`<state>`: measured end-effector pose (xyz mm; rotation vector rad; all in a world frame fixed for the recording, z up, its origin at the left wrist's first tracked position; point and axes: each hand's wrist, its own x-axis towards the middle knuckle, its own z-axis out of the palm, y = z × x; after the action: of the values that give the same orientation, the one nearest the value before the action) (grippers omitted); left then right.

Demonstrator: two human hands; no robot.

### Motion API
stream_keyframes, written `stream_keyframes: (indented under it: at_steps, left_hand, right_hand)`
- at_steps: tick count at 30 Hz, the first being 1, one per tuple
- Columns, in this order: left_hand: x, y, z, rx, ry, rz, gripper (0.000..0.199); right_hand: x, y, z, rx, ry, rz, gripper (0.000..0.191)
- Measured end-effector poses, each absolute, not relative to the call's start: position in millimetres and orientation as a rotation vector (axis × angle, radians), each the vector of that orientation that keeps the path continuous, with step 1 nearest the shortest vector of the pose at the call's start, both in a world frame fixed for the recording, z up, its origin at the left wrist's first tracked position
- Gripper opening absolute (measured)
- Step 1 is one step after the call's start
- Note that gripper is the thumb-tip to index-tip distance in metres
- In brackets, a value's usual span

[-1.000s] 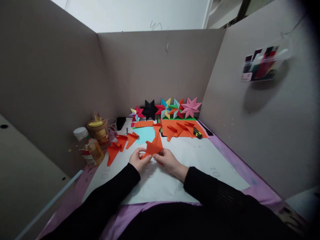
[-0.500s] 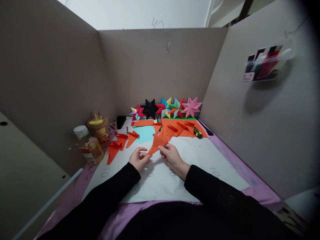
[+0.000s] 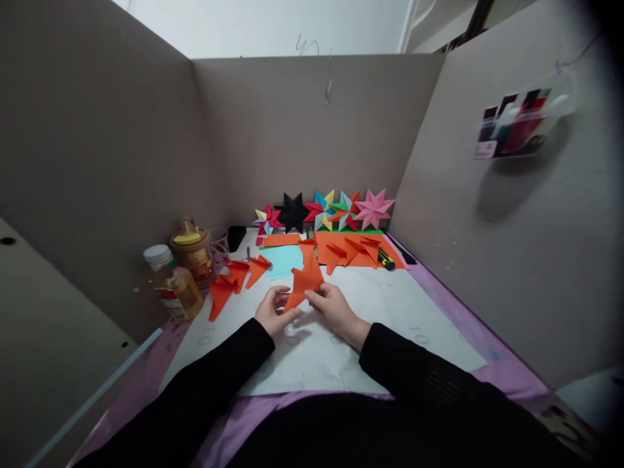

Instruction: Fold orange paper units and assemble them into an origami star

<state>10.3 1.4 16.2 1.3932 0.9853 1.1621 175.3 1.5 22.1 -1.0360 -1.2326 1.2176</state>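
A folded orange paper piece [image 3: 306,281] is held up over the white sheet, its lower point toward my left hand. My right hand [image 3: 335,309] pinches its right lower edge between thumb and fingers. Beside the lower point, my left hand [image 3: 277,313] has its thumb apart from its curled fingers, and nothing shows gripped between them. Several folded orange pieces [image 3: 222,291] lie to the left, and more folded pieces [image 3: 359,247] rest on orange paper [image 3: 324,239] at the back right. Light blue paper [image 3: 281,260] lies behind my left hand.
Paper stars [image 3: 293,212] in several colours stand along the back wall. A bottle [image 3: 178,289] and a brown tub [image 3: 192,253] are at the left. A yellow and black cutter [image 3: 386,259] lies at the back right. Grey panels [image 3: 312,130] enclose the table.
The held orange piece has turned and shifted slightly left. My left thumb has come away from its lower point, and that hand has opened. My right hand has moved slightly left with the piece.
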Motion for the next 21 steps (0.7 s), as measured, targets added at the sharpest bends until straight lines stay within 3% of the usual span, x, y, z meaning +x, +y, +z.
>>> stream_keyframes:
  at_steps: [10,21]
  left_hand:
    - [7.5,-0.1,23.4,1.219,0.947,1.284,0.046]
    - [8.3,5.7,24.8,0.944,0.985,1.326,0.04]
  right_hand:
    - [167.0,-17.8,35.2,-0.879,-1.479,1.616,0.013]
    - [165.0,-16.5,30.1,-0.907,-1.599,1.521,0.022]
